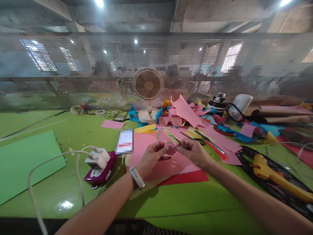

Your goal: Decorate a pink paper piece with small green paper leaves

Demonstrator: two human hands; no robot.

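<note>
My left hand (pixel 152 157) and my right hand (pixel 193 152) meet over a stack of pink paper sheets (pixel 156 156) near the middle of the green table (pixel 73 130). Both pinch a small pink paper piece (pixel 170 146) between their fingertips. The right hand also holds a thin dark tool (pixel 180 141), maybe small scissors, pointing up and left. A white watch (pixel 137 178) sits on my left wrist. A red sheet (pixel 186 178) lies under the pink ones.
A purple power strip with white plugs (pixel 99 166) and cables lies to the left, beside a green sheet (pixel 24 160). A phone (pixel 124 141), a small fan (pixel 148 94), a paper scrap pile (pixel 186 114), scissors (pixel 215 147) and a yellow glue gun (pixel 274 174) surround the work spot.
</note>
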